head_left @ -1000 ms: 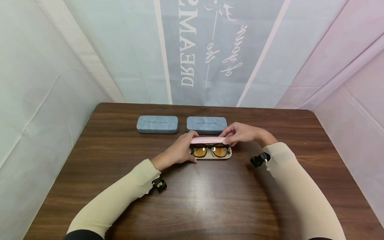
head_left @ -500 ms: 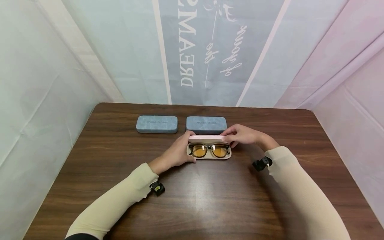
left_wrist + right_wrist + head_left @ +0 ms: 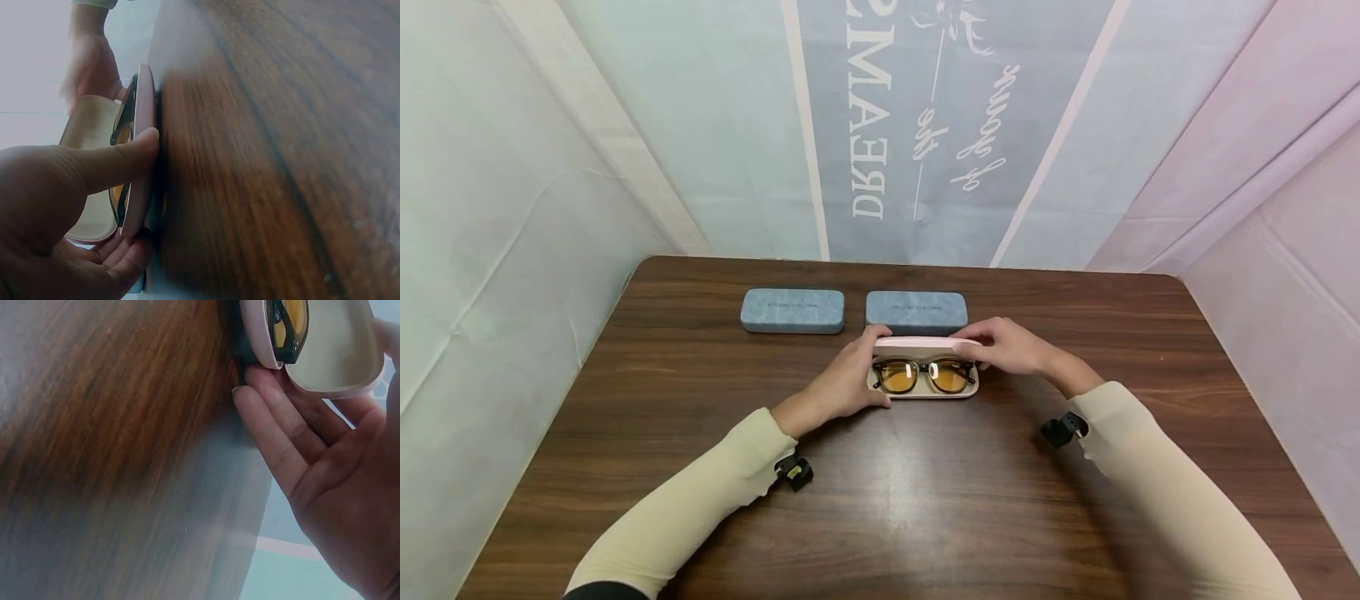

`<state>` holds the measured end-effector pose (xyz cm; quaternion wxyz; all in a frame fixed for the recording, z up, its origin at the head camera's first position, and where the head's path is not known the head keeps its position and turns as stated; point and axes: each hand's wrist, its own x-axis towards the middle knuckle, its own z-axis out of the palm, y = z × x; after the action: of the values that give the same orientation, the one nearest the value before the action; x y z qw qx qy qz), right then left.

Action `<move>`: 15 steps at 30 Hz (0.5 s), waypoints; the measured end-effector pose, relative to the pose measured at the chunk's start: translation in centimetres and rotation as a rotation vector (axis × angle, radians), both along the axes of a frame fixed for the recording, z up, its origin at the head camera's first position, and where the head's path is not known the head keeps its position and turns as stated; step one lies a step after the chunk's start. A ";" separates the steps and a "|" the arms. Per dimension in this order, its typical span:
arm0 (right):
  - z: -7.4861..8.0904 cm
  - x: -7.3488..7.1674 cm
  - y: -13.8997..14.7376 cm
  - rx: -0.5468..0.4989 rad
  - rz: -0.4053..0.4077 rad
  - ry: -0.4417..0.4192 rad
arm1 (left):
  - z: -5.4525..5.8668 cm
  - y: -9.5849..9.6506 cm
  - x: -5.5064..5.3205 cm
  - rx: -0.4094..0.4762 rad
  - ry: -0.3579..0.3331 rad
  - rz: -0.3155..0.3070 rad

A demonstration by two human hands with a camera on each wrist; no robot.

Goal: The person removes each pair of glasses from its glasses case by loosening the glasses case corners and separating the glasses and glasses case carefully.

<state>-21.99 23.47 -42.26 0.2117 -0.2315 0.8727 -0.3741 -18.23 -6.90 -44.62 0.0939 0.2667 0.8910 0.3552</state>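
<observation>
Gripping the open case (image 3: 925, 396) by its left end on the bench (image 3: 910, 508) with left fingers (image 3: 130, 257) curled close, probably to steady it, and pinching the raised lid (image 3: 913, 347) with right fingers (image 3: 267, 430), likely to control its tilt. Can see from head the glasses (image 3: 943, 376) whole inside; only from left wrist, the case's pink outer wall; from right wrist, loosely stretched lower fingers.

Amber-lensed glasses (image 3: 924, 367) inside open pink case (image 3: 917, 342)
</observation>
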 end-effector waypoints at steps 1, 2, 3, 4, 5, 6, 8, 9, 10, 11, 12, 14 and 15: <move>0.0 0.0 0.0 -0.002 0.002 0.006 | 0.0 0.0 0.0 0.003 0.004 -0.002; 0.0 0.1 0.0 -0.002 0.002 0.011 | 0.0 0.0 0.0 0.007 0.007 -0.004; 0.0 0.1 0.0 0.000 0.001 0.017 | -0.1 -0.1 0.0 0.009 0.010 -0.005; 0.0 0.1 0.0 0.001 0.003 0.023 | -0.1 -0.1 -0.1 0.009 0.008 -0.008; 0.0 0.1 0.0 0.004 0.002 0.028 | -0.1 -0.1 -0.1 0.009 0.007 -0.010; 0.0 0.1 -0.1 0.008 0.000 0.033 | -0.1 -0.1 -0.1 0.009 0.006 -0.010; 0.0 0.2 -0.1 0.020 -0.012 0.054 | -0.2 -0.1 -0.2 0.011 0.008 -0.012; 0.0 0.3 -0.2 0.025 -0.015 0.073 | -0.2 -0.1 -0.2 0.014 0.008 -0.014; 0.1 0.4 -0.2 0.028 -0.016 0.096 | -0.2 -0.1 -0.2 0.016 0.006 -0.014; 0.1 0.5 -0.2 0.034 -0.022 0.116 | -0.1 -0.1 -0.2 0.015 0.003 -0.013; 0.1 0.6 -0.2 0.040 -0.024 0.142 | -0.1 0.0 -0.3 0.016 0.000 -0.012; 0.3 1.0 -0.3 0.048 -0.030 0.190 | 0.0 0.0 -0.3 0.017 -0.006 -0.013; 0.5 1.2 -0.4 0.048 -0.031 0.211 | 0.0 0.0 -0.4 0.017 -0.010 -0.011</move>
<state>-20.79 23.11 -41.80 0.1186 -0.2508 0.9024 -0.3297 -18.59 -6.87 -44.66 0.0983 0.2708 0.8859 0.3636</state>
